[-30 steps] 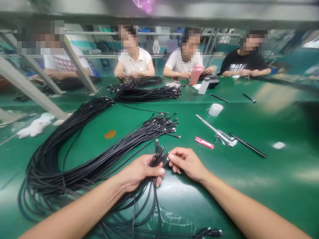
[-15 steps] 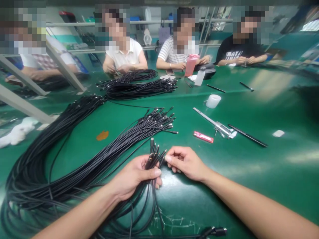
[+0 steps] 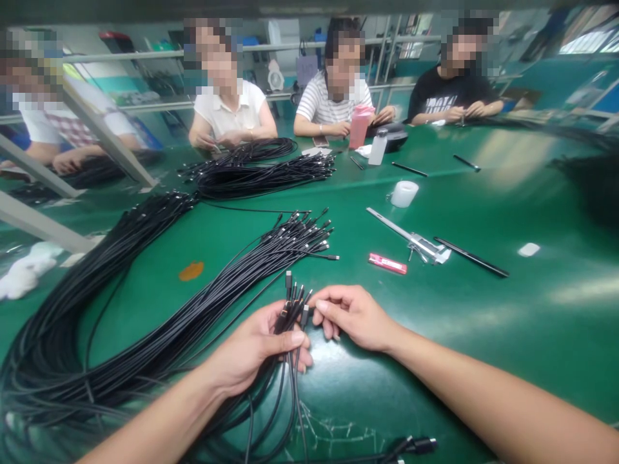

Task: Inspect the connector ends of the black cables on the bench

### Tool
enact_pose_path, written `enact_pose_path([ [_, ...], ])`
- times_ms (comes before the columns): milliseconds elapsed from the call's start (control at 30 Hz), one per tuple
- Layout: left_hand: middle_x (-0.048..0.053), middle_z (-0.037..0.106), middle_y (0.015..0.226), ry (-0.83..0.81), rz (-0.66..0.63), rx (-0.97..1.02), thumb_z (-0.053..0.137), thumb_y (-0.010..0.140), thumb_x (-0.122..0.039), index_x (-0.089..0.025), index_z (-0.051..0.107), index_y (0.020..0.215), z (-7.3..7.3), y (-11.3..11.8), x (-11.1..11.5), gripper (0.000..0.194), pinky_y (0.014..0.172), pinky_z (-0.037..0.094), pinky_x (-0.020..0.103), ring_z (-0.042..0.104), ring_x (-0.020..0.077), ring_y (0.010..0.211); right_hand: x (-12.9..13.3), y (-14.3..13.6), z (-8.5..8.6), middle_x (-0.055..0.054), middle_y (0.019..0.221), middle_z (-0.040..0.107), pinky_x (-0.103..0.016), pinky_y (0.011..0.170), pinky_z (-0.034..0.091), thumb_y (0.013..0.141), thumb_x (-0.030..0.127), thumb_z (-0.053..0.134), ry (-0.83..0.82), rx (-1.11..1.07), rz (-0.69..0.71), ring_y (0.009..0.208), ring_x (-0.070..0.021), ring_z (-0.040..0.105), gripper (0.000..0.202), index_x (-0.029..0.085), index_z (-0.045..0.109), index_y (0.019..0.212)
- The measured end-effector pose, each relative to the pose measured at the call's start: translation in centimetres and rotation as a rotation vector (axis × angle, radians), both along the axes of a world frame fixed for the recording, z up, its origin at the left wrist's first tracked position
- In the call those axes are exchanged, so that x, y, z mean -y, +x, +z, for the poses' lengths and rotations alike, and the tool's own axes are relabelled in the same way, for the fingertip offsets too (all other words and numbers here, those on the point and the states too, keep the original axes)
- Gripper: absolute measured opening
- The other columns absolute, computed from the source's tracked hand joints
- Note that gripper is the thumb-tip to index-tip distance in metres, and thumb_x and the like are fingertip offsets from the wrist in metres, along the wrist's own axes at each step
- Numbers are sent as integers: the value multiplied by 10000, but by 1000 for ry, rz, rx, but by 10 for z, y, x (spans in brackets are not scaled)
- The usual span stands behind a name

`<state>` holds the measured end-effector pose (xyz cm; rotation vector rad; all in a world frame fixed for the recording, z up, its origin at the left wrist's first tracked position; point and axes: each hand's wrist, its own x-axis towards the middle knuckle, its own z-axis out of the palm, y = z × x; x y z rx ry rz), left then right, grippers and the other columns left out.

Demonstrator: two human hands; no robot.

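Observation:
A bunch of black USB cables (image 3: 291,308) stands upright in my left hand (image 3: 264,345), the thumb pressed across it just below the connectors. Metal plug tips point up, and the cords hang down beneath my fingers. My right hand (image 3: 351,316) is at the right side of these plugs, its thumb and forefinger pinched together by the outermost connectors. Whether a plug is between those fingertips is hidden. Beyond my left hand, a thick bundle of black cables (image 3: 232,283) curves over the green table (image 3: 464,328), its plug ends spread out.
Right of centre lie a digital caliper (image 3: 411,237), a red-and-white strip (image 3: 387,263), a black pen-like rod (image 3: 471,258) and a white roll (image 3: 404,193). Another cable pile (image 3: 261,175) is farther back. Several co-workers sit across the table; metal posts (image 3: 104,122) rise at left.
The view has shifted slightly, so most things appear farther left. Among the plugs in my left hand, one wider connector now faces me near my right fingertips. Both hands keep nearly the same pose.

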<state>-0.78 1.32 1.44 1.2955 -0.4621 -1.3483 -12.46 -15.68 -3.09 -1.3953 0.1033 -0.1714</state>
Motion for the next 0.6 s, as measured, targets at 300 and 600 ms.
enact_pose_path([
  [300,74,699,762,29,-32,20,797,775,-245,-124,593,1028,0,0,0,347,624,573,288,701,188,663,-7,-2,10,-30,933,697,-317,826,521,710,321,842,59,39,-3,817,-135,637,397,183,652,1030],
  [600,80,715,833,101,7,53,789,783,-319,-132,594,952,4,0,2,319,614,512,239,710,186,711,-3,-1,7,45,562,585,-211,511,384,863,426,690,208,30,-106,496,-81,490,284,157,619,926],
])
